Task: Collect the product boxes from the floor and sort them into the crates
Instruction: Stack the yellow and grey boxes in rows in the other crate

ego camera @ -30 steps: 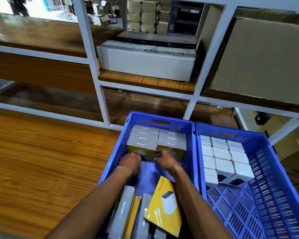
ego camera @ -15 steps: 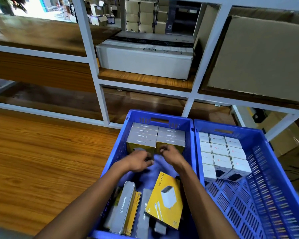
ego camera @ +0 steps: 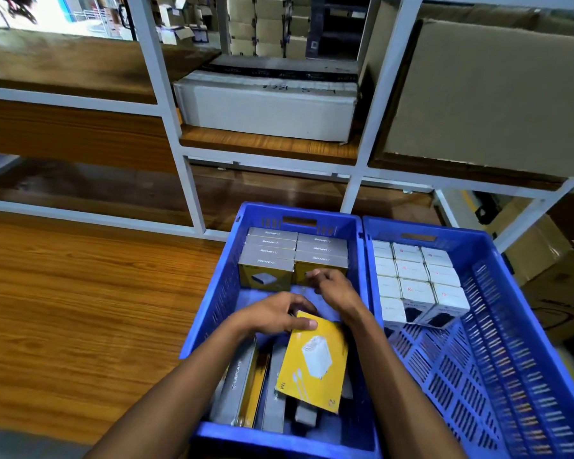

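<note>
In the left blue crate (ego camera: 212, 313), the left hand (ego camera: 272, 314) is gripping the top edge of a yellow product box (ego camera: 315, 359), thumb lying across its face, the box leaning over grey boxes (ego camera: 236, 385) at the near end. The right hand (ego camera: 335, 288) is hovering with fingers loosely curled, fingertips touching the front of the stacked grey-topped boxes (ego camera: 295, 251) at the crate's far end; it is holding nothing. Beside it, the right blue crate (ego camera: 511, 326) is holding rows of white boxes (ego camera: 411, 276) in its far left corner.

White carton (ego camera: 265, 109) on shelving (ego camera: 272, 145)
</note>
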`<state>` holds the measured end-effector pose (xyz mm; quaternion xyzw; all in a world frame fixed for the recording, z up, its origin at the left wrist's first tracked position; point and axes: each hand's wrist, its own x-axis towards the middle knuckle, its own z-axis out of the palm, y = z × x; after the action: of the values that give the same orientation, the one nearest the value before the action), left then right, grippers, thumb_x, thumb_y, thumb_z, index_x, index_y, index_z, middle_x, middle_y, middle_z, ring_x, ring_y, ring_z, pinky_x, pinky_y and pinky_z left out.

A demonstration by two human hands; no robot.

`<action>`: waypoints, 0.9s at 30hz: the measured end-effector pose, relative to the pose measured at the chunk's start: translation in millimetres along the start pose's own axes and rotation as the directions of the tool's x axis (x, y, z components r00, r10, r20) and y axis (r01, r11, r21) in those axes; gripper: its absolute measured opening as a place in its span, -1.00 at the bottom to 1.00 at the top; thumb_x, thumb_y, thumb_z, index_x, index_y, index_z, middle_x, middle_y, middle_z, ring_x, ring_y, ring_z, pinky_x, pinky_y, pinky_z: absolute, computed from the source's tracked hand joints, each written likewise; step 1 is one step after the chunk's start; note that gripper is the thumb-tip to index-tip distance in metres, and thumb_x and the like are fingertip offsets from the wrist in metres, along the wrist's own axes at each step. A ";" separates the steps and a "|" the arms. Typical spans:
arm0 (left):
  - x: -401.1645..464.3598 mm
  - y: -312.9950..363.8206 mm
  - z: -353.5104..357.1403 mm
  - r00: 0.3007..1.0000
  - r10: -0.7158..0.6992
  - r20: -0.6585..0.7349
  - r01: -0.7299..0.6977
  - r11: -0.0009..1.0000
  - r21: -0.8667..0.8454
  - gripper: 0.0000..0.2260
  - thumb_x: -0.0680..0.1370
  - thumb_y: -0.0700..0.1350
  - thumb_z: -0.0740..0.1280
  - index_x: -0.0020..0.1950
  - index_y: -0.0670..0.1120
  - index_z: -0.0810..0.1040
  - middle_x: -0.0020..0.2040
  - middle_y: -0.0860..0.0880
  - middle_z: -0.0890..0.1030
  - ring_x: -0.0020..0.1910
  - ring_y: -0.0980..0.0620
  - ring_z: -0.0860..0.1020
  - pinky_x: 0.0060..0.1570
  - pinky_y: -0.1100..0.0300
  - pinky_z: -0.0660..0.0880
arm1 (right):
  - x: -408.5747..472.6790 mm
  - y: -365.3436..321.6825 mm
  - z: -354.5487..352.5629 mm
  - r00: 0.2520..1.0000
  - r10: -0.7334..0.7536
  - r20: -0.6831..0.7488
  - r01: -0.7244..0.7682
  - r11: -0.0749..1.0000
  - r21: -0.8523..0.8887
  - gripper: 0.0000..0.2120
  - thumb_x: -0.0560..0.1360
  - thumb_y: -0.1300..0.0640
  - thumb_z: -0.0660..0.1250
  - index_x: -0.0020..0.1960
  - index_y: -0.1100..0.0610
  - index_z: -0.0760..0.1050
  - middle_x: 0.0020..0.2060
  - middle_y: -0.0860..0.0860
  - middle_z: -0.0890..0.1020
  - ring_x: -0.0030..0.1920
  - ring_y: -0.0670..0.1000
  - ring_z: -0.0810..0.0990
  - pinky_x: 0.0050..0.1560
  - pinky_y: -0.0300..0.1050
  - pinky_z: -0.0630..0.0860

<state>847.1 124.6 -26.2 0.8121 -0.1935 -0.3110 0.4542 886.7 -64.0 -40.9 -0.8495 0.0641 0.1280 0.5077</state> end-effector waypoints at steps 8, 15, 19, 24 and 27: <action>-15.4 -12.4 -33.2 0.942 -0.129 -0.309 -0.054 0.852 -0.520 -0.73 0.63 -0.04 0.45 0.28 -0.13 0.66 0.13 -0.12 0.74 0.09 -0.03 0.70 0.13 0.08 0.61 | -13.2 -20.2 -12.9 0.997 -0.075 -0.028 0.080 0.902 0.423 -0.58 0.74 -0.12 0.10 0.22 0.11 0.62 0.05 0.02 0.76 0.05 0.05 0.74 0.00 -0.11 0.65; -16.5 -19.2 -40.4 0.851 -0.230 -0.473 -0.223 0.656 -0.721 -0.74 0.69 -0.20 0.34 0.38 -0.16 0.56 0.09 -0.16 0.70 -0.01 -0.05 0.70 0.09 -0.10 0.68 | -16.5 -21.2 -8.2 0.998 -0.070 0.004 0.066 0.957 0.282 -0.81 0.63 -0.06 0.38 0.18 -0.01 0.60 0.11 -0.03 0.70 0.08 -0.01 0.68 -0.10 -0.19 0.59; -14.1 -19.6 -38.4 0.855 -0.175 -0.489 -0.202 0.755 -0.624 -0.73 0.69 -0.26 0.31 0.40 -0.12 0.54 0.11 -0.17 0.66 0.04 -0.07 0.66 0.16 -0.12 0.66 | -16.0 -18.6 -10.7 0.995 -0.097 -0.017 0.098 0.961 0.258 -0.79 0.60 0.17 0.41 0.19 -0.04 0.59 0.14 -0.04 0.69 0.16 -0.02 0.67 -0.01 -0.19 0.58; -1.6 -37.7 -29.7 0.833 -0.080 -0.547 -0.018 0.985 -0.172 -0.64 0.53 -0.26 0.52 0.31 -0.11 0.60 0.11 -0.09 0.70 0.08 0.03 0.65 0.30 -0.03 0.57 | -26.3 -16.8 -8.5 0.891 -0.410 -0.193 0.377 0.907 -0.190 -0.60 0.41 0.12 0.42 0.24 -0.02 0.64 0.13 -0.14 0.68 0.17 -0.11 0.60 0.27 -0.10 0.53; 3.8 -38.6 -21.1 0.839 -0.033 -0.542 0.084 0.994 0.070 -0.55 0.51 -0.18 0.56 0.38 -0.07 0.58 0.22 -0.03 0.69 0.21 0.02 0.64 0.30 0.12 0.53 | -34.5 -20.9 -5.0 0.769 -0.621 -0.151 0.412 0.663 -0.625 -0.53 0.32 -0.07 0.36 0.22 -0.07 0.64 0.03 -0.15 0.67 0.08 0.03 0.51 0.17 0.06 0.44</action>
<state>865.5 155.1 -52.3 0.8921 -0.0467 -0.0743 0.4432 859.3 -59.2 -11.2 -0.9492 -0.1345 -0.1653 0.2313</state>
